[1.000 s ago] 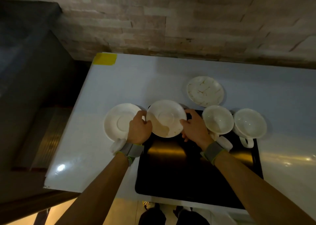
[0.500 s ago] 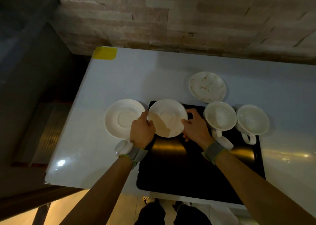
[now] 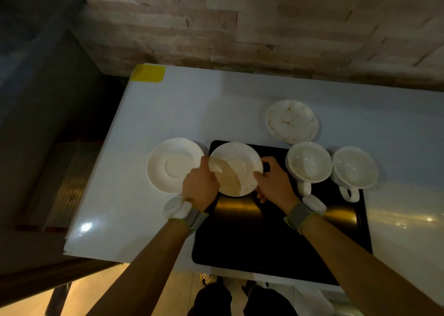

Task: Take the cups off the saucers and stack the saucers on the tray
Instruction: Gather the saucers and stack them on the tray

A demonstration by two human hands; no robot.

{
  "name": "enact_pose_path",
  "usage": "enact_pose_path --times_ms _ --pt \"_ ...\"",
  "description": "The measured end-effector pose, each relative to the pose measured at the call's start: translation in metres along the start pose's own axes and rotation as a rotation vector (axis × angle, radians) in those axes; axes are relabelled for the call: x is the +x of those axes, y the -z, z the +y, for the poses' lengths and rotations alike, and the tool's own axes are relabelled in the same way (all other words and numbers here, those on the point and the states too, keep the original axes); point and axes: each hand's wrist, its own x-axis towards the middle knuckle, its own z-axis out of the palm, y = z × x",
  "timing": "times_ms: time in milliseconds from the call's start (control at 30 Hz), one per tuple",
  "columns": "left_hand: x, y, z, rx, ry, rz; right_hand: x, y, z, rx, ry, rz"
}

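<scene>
Grip: your left hand (image 3: 200,187) and right hand (image 3: 274,183) pinch stained saucer (image 3: 236,168) by opposite rims, over tray (image 3: 264,239) far-left corner. Glazed, brittle, likely slippery; hold rim edges.

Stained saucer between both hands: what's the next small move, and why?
Probably set it flat at the tray's far left corner and let go. The left hand and right hand grip the stained saucer at opposite rims, already over that corner. The plain saucer and marbled saucer are on the table, free to stack next.
</scene>
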Motion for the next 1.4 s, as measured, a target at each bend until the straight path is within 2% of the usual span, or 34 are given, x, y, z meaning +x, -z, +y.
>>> enact_pose_path --times_ms 233,300,400,533,800,967,1067,1167,1267,1400 --pt "-0.003 0.001 0.001 -0.036 0.043 0.018 -0.004 0.005 -0.007 -0.145 -0.003 -0.037" --pt "0.000 0.004 -0.006 -0.105 0.017 0.024 -0.005 0.006 -0.013 -0.228 -0.006 -0.009" --pt "0.005 0.015 -0.024 -0.240 -0.071 0.047 -0.007 0.007 -0.022 -0.386 0.109 0.088" --pt "0.018 0.033 -0.056 -0.350 -0.088 0.181 0.000 0.006 -0.044 -0.341 0.210 0.077" --pt "0.032 0.060 -0.128 -0.393 0.073 0.319 0.040 -0.029 -0.099 -0.337 0.379 -0.051" --pt "0.027 0.050 -0.152 -0.484 0.217 0.214 0.061 -0.071 -0.120 -0.475 0.330 -0.143" --pt "0.024 0.044 -0.154 -0.638 0.256 0.060 0.068 -0.089 -0.122 -0.578 0.256 -0.219" --pt "0.021 0.039 -0.153 -0.819 0.263 -0.058 0.072 -0.100 -0.119 -0.692 0.261 -0.261" --pt "0.024 0.034 -0.153 -0.911 0.272 -0.115 0.077 -0.106 -0.115 -0.758 0.298 -0.273" --pt "0.030 0.029 -0.155 -0.876 0.229 -0.092 0.080 -0.107 -0.113 -0.751 0.291 -0.264"
